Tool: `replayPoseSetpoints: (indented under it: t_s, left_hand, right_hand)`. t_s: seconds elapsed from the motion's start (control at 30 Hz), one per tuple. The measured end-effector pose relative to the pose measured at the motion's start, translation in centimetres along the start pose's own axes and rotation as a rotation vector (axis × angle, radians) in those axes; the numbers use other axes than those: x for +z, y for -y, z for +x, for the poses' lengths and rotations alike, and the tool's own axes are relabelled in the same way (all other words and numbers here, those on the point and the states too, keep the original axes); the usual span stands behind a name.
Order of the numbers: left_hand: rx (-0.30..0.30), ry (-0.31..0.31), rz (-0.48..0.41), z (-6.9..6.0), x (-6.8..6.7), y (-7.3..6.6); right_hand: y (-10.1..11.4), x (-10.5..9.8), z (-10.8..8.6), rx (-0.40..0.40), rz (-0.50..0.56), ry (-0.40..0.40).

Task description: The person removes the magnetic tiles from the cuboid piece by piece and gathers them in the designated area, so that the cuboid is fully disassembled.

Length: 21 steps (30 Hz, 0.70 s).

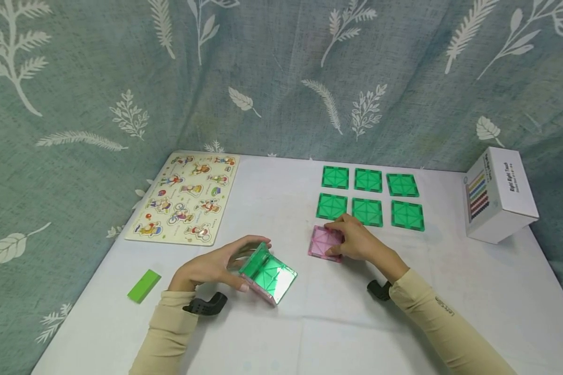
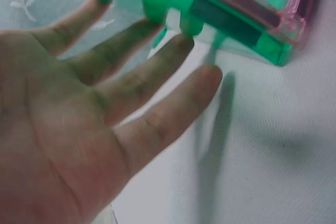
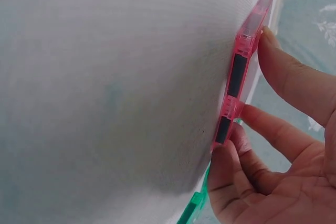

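Observation:
My left hand (image 1: 216,264) is around a joined piece of green and pink magnetic tiles (image 1: 278,280), its thumb at the pink side and its fingers behind the standing green tile. In the left wrist view, fingertips show through the green tile, while the lowest finger (image 2: 173,103) lies apart from it. My right hand (image 1: 358,244) pinches a single pink magnetic tile (image 1: 320,244) by opposite edges, right of the joined piece. The right wrist view has this pink tile (image 3: 237,74) edge-on, close against the white tabletop, with thumb and fingers along it.
Several green magnetic tiles (image 1: 367,212) lie in two rows beyond the right hand. A wooden picture puzzle board (image 1: 136,235) is at the back left, with a light green block (image 1: 144,286) nearer. A white box (image 1: 521,179) stands at the right, before a leaf-patterned curtain (image 1: 281,78).

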<state>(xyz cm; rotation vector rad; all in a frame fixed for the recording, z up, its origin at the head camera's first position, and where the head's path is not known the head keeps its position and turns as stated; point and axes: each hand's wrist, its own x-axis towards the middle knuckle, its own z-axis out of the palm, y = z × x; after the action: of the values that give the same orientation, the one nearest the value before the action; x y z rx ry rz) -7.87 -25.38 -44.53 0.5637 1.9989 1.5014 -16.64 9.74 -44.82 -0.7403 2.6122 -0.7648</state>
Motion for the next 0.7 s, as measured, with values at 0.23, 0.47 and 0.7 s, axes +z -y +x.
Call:
replayPoseSetpoints:
  t_s: [0.23,0.47,0.7]
  left_hand:
    - [0.062,0.046,0.010,-0.3,-0.4,0.2]
    - [0.119,0.074,0.008,-0.2,-0.2,0.6]
    - [0.107,0.071,0.002,-0.3,-0.2,0.7]
  right_hand:
    - [-0.2,-0.1,0.0,-0.002,-0.002,0.000]
    - [-0.3,-0.5,-0.4,-0.057,0.013,0.006]
    - [0.1,-0.8,-1.1,-0.138,0.098,-0.102]
